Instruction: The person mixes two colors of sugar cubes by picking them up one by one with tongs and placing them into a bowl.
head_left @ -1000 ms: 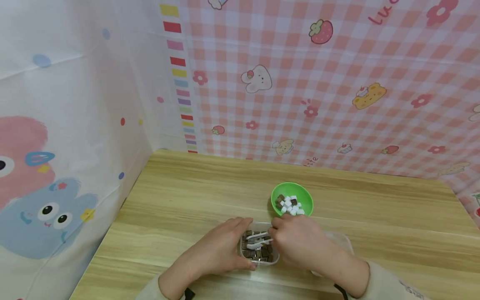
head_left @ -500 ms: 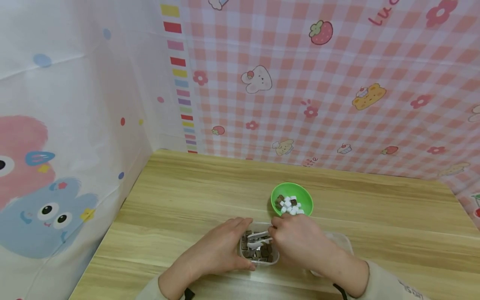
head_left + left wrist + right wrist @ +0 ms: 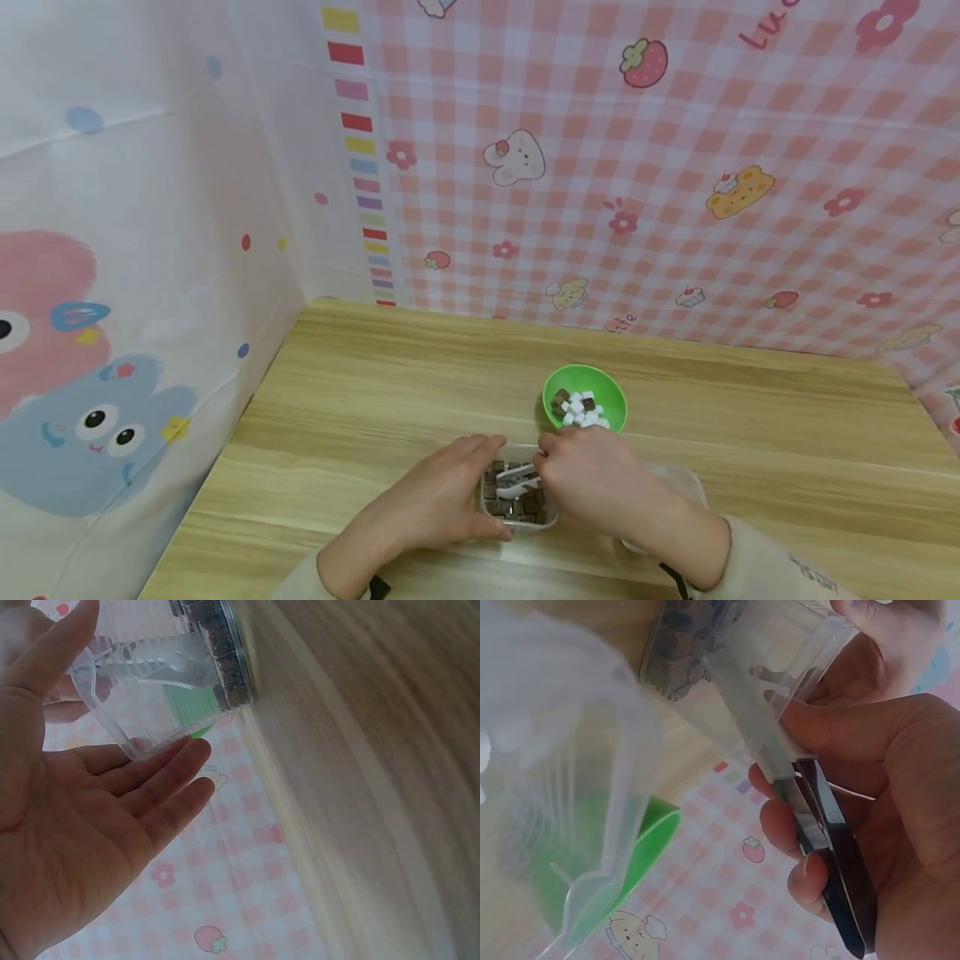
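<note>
Two hands work over a clear plastic tub (image 3: pixel 519 452) of brown cubes (image 3: pixel 531 505) on the wooden table (image 3: pixel 375 375). The left hand (image 3: pixel 446 490) steadies the tub, its fingers fairly straight along the side and its thumb near the front corner. The right hand (image 3: pixel 592 477) grips the tongs (image 3: pixel 781 769), whose white arms reach down inside the tub, slightly apart; whether a cube sits between the tips is too small to tell. Just behind, a green bowl (image 3: pixel 611 392) holds white cubes (image 3: pixel 577 408) and a few brown ones, and another clear container (image 3: pixel 686 483) is partly hidden by the right forearm. The step in hand seems to be picking up a brown cube; the next move likely calls for a gentle squeeze while the tub stays braced.
</note>
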